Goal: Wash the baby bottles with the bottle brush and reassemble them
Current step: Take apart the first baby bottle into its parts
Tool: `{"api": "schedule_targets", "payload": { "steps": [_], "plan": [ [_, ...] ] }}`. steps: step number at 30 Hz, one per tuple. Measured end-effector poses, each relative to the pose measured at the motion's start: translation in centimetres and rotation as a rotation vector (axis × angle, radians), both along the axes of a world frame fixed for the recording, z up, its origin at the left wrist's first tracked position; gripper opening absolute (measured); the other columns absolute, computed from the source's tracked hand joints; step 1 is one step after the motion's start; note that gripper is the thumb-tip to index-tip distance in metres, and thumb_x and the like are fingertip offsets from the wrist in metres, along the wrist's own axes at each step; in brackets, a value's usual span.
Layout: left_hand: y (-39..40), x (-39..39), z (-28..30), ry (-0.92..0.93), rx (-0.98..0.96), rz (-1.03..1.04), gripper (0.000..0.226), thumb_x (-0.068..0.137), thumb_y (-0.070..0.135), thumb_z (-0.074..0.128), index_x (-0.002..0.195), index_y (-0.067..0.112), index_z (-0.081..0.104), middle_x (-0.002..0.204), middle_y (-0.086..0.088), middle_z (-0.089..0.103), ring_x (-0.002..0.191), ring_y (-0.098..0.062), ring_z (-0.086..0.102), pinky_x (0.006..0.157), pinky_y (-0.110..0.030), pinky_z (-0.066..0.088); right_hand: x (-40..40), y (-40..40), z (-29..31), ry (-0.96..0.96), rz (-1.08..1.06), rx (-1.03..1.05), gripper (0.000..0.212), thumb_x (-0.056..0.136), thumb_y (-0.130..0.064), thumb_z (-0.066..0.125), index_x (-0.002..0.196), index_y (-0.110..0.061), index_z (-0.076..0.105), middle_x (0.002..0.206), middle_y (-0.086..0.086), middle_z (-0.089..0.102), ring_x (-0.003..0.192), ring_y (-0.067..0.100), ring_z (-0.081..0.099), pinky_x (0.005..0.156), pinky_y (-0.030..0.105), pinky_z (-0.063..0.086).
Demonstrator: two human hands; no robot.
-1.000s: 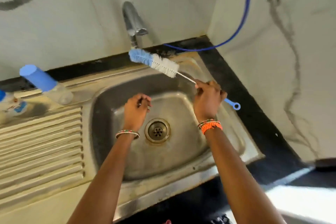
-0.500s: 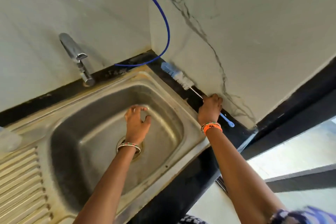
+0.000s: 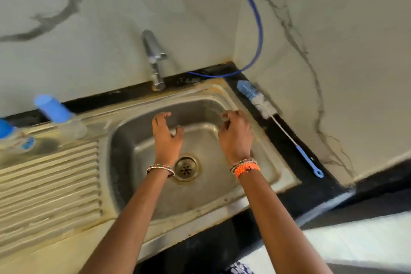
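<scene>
The bottle brush (image 3: 264, 107), blue and white bristles on a thin wire with a blue handle, lies on the black counter strip to the right of the steel sink (image 3: 262, 162), along the wall. Over the basin my left hand (image 3: 166, 138) hovers with its fingers loosely spread and holds nothing. My right hand (image 3: 235, 135) hangs beside it with loosely curled fingers, also empty and apart from the brush. A clear baby bottle with a blue cap (image 3: 57, 115) stands on the drainboard at the left. A second bottle (image 3: 13, 138) shows at the left edge, partly cut off.
The tap (image 3: 155, 60) stands behind the basin's far rim. A blue hose (image 3: 255, 18) runs down the wall to the back corner. The ribbed drainboard (image 3: 49, 180) spreads to the left. The drain (image 3: 186, 168) sits in the basin's floor between my wrists.
My right hand has set the brush down on the counter by the wall, let go and moved back over the basin. The view has swung back left.
</scene>
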State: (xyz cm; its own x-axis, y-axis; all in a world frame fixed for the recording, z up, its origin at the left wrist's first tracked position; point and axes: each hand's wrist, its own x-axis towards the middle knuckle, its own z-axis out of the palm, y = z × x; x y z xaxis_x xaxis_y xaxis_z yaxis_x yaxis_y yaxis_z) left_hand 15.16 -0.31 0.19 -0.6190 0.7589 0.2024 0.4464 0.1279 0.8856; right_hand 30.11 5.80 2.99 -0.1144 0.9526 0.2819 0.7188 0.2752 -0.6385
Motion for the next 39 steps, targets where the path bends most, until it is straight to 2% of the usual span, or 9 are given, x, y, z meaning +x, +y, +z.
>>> {"api": "schedule_targets", "payload": {
  "steps": [4,7,9,15,20,23,27,32,39],
  "plan": [
    [-4.5,-5.3,-0.1,-0.021,0.067,0.243,0.044,0.085,0.002,0.061,0.126,-0.001,0.045,0.126,-0.018,0.046,0.114,-0.024,0.046,0.100,-0.028,0.037,-7.1,-3.3,-0.9,0.057,0.351,-0.073,0.030,0.079,-0.001,0.052,0.096,-0.018,0.069,0.102,0.001,0.064,0.091,0.021,0.062,0.079,0.031,0.050],
    [-8.7,-9.7,-0.2,-0.099,0.079,0.415,0.040,0.084,0.001,0.062,0.122,0.001,0.047,0.118,-0.009,0.049,0.104,-0.023,0.049,0.088,-0.016,0.040,-12.1,-5.7,-2.3,0.050,0.579,-0.111,0.030,0.076,0.004,0.053,0.089,-0.016,0.070,0.091,0.000,0.064,0.085,0.020,0.062,0.077,0.021,0.045],
    [-11.3,-12.5,-0.2,-0.148,0.086,0.509,0.041,0.083,0.000,0.063,0.121,0.002,0.048,0.115,-0.004,0.050,0.100,-0.019,0.049,0.076,-0.007,0.038,-15.4,-7.1,-2.8,0.073,0.674,-0.118,0.029,0.076,0.005,0.054,0.088,-0.016,0.070,0.088,0.001,0.065,0.083,0.021,0.062,0.078,0.031,0.051],
    [-16.3,-20.6,0.5,-0.195,0.076,0.543,0.037,0.084,0.008,0.067,0.117,0.006,0.050,0.116,-0.006,0.056,0.104,-0.021,0.054,0.085,-0.027,0.045,-26.8,-8.6,-0.3,0.154,0.757,-0.127,0.030,0.080,0.002,0.054,0.107,-0.007,0.063,0.096,0.011,0.061,0.086,0.022,0.057,0.084,0.037,0.048],
    [-17.6,-25.6,0.5,-0.160,0.067,0.454,0.039,0.086,0.017,0.068,0.119,0.015,0.048,0.122,-0.002,0.055,0.108,-0.017,0.053,0.090,-0.031,0.046,-35.3,-7.5,-0.7,0.110,0.765,-0.207,0.075,0.079,-0.012,0.070,0.142,-0.004,0.030,0.140,0.017,0.039,0.129,0.030,0.038,0.106,0.034,0.032],
    [-18.2,-28.0,0.4,-0.124,0.059,0.385,0.037,0.084,0.017,0.069,0.114,0.020,0.048,0.121,-0.004,0.057,0.108,-0.019,0.055,0.092,-0.037,0.048,-38.3,-6.8,-0.8,0.122,0.715,-0.240,0.098,0.071,-0.033,0.081,0.146,-0.010,0.023,0.143,0.012,0.041,0.129,0.029,0.039,0.104,0.039,0.038],
    [-18.8,-29.5,0.7,-0.134,0.035,0.327,0.039,0.084,0.015,0.070,0.116,0.017,0.048,0.122,-0.004,0.056,0.111,-0.018,0.055,0.096,-0.043,0.048,-39.5,-7.2,0.0,0.183,0.614,-0.226,0.062,0.074,-0.035,0.078,0.123,-0.008,0.053,0.113,0.008,0.064,0.103,0.027,0.061,0.084,0.033,0.050],
    [-17.9,-25.9,2.5,-0.031,-0.036,0.167,0.075,0.076,0.039,0.072,0.137,0.016,0.035,0.134,-0.003,0.048,0.119,-0.013,0.047,0.099,-0.032,0.043,-35.5,-10.1,3.2,0.489,0.501,-0.176,0.050,0.072,-0.035,0.080,0.109,-0.008,0.060,0.090,-0.002,0.063,0.081,0.012,0.060,0.069,0.022,0.048],
    [-15.6,-13.8,5.8,0.204,-0.168,0.236,0.053,0.069,0.054,0.072,0.109,0.029,0.049,0.086,0.011,0.065,0.077,-0.013,0.063,0.060,-0.033,0.046,-25.5,-12.3,7.2,0.844,0.355,-0.539,0.020,0.074,-0.018,0.078,0.080,-0.014,0.059,0.073,0.000,0.060,0.061,0.009,0.056,0.055,0.019,0.046]
  ]
}}
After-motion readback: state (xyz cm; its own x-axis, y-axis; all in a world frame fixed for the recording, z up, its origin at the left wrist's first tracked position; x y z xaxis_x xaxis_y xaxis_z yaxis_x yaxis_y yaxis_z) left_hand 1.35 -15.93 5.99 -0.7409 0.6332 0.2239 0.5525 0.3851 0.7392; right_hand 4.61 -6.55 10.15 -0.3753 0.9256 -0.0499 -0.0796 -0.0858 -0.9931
